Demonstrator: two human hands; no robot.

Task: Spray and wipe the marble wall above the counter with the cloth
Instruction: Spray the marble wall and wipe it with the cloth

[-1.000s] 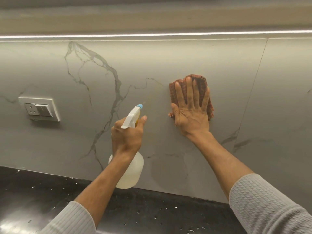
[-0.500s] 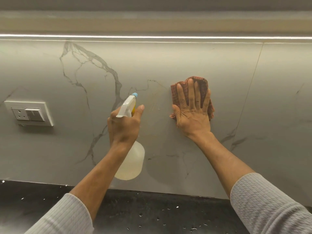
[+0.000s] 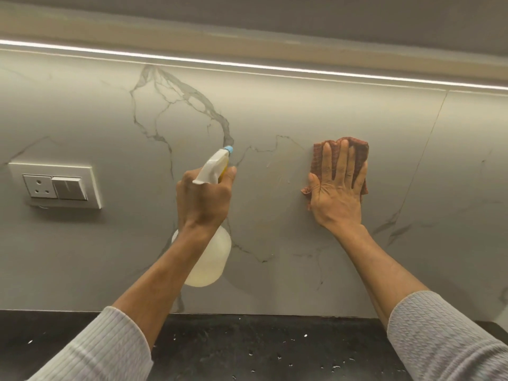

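The grey marble wall (image 3: 275,111) with dark veins fills the view above the black counter (image 3: 261,347). My left hand (image 3: 203,202) grips a white spray bottle (image 3: 209,259) by its trigger head, and the blue nozzle tip points at the wall. The bottle's round translucent body hangs below my wrist. My right hand (image 3: 339,191) lies flat with fingers spread on a folded reddish-brown cloth (image 3: 354,148), pressing it against the wall to the right of the bottle. Faint wet streaks show on the wall between the bottle and the cloth.
A white socket and switch plate (image 3: 56,185) is set in the wall at the left. A bright light strip (image 3: 247,66) runs under the cabinet along the wall's top. A thin vertical joint (image 3: 428,149) splits the slabs at the right. White specks dot the counter.
The view has tilted up and shifted left. My left hand has raised the spray bottle higher against the wall. My right hand keeps the cloth pressed on about the same spot.
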